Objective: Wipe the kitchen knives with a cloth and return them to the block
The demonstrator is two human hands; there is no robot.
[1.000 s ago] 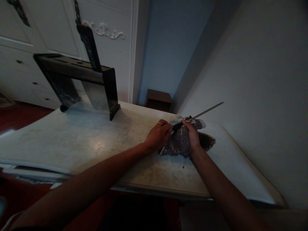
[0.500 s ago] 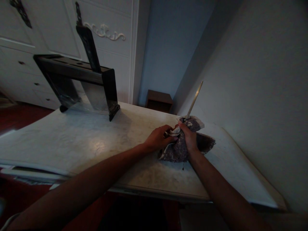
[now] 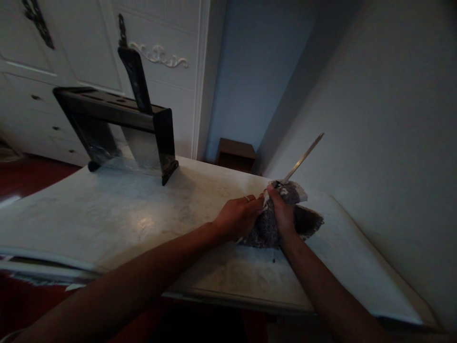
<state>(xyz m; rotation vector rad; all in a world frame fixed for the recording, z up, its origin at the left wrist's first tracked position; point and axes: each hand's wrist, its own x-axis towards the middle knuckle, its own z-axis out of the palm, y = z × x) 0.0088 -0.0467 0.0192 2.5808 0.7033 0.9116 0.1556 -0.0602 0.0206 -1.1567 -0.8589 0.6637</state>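
Note:
In the head view, a bunched dark grey-purple cloth (image 3: 266, 227) with pale edges lies on the white tabletop (image 3: 150, 205). My right hand (image 3: 284, 216) is closed around its upper part, thumb on top. A thin, shiny metal rod (image 3: 303, 157) slants up and right out of the cloth beyond that hand; its lower end is hidden. My left hand (image 3: 240, 216), with a ring on one finger, is closed on the cloth's left side, right beside the right hand. Its fingertips are partly hidden. On the right, one cloth fold (image 3: 309, 221) hangs open.
A black knife block (image 3: 162, 138) with clear lower panels stands at the back left, a black-handled knife (image 3: 135, 78) upright in it. White cabinets (image 3: 164, 28) are behind. A small brown box-like shelf (image 3: 237, 148) sits past the table's far edge, and a wall (image 3: 385, 119) borders the right.
My left hand has turned over and pressed onto the cloth, covering the pale fold it was pinching. The rod has tipped further to the right. The view has shifted slightly.

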